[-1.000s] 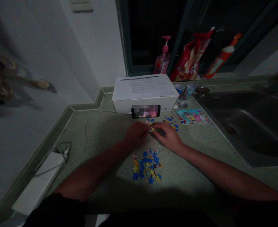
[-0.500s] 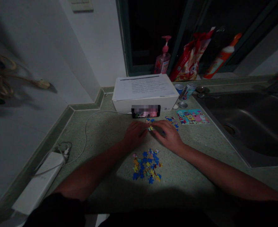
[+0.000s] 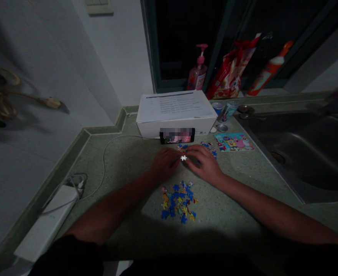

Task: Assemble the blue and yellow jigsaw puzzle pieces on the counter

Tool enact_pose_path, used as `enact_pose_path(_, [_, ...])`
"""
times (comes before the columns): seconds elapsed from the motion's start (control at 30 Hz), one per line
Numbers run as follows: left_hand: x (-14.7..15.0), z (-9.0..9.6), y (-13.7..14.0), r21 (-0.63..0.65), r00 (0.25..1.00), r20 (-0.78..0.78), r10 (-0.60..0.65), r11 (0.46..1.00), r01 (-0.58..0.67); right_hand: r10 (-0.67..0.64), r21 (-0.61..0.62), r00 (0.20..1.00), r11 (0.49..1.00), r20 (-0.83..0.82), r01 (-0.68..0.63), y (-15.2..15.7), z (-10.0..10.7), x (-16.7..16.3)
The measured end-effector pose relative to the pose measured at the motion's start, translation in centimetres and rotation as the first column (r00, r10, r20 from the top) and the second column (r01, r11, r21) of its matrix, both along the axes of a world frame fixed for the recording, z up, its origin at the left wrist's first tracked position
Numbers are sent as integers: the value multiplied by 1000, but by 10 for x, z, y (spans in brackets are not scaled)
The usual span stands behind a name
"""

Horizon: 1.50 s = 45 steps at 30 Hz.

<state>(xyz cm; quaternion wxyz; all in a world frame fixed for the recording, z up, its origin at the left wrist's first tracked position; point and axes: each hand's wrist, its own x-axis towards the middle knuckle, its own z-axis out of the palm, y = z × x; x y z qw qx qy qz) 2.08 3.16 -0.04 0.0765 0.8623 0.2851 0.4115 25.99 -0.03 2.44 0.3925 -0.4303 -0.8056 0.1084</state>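
Note:
A small jigsaw puzzle piece [image 3: 183,157] shows its pale side between the fingertips of both hands. My left hand [image 3: 165,164] pinches it from the left, fingers curled together. From the right, my right hand [image 3: 204,162] grips the same piece between thumb and fingers. Behind my fingers lie a few blue puzzle pieces [image 3: 182,147], partly hidden. Another group of puzzle pieces [image 3: 208,145] is just beyond my right hand. Nearer to me, a loose heap of blue and yellow puzzle pieces [image 3: 178,202] is spread on the counter.
A phone [image 3: 177,136] leans on a white box [image 3: 174,126], with a cable running left to a power strip [image 3: 51,218]. At the right are a colourful picture card [image 3: 234,142], cans [image 3: 228,111] and a metal sink [image 3: 315,153]. Bottles and a red bag [image 3: 232,71] stand behind.
The puzzle piece has been turned between my fingers: its yellowish side showed before, its pale side now. Both hands stay in nearly the same place.

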Motion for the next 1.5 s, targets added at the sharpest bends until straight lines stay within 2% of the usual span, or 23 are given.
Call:
enact_pose_path(0.17, [1, 1, 0, -26, 999, -7, 45, 999, -45, -107, 0, 994, 994, 19, 107, 11, -3, 12])
enact_pose_path(0.33, [3, 1, 3, -114, 983, -118, 143, 981, -156, -188, 7, 973, 982, 138, 188, 19, -16, 28])
enact_pose_path(0.57, [5, -2, 4, -92, 963, -267, 46, 993, -73, -266, 6, 944, 963, 195, 270, 18, -21, 34])
enact_pose_path(0.7, [6, -3, 3, -78, 936, -352, 11, 996, -42, -259, 53, 948, 966, 185, 254, 16, -21, 31])
enact_pose_path(0.83, [7, -3, 3, -94, 930, -367, 17, 994, -55, -227, 102, 958, 972, 172, 212, 12, -21, 23])
enact_pose_path(1.07, [9, -4, 2, -82, 943, -332, 24, 995, -54, -166, 58, 962, 986, 216, 157, 7, -16, 13])
enact_pose_path(1.27, [8, -5, 2, -68, 962, -271, 39, 996, -60, -133, 45, 972, 991, 193, 127, 8, -11, 12])
enact_pose_path(1.5, [2, -5, 6, -81, 992, -107, -62, 995, 54, -17, -9, 990, 1000, 139, 19, 6, -4, 7])
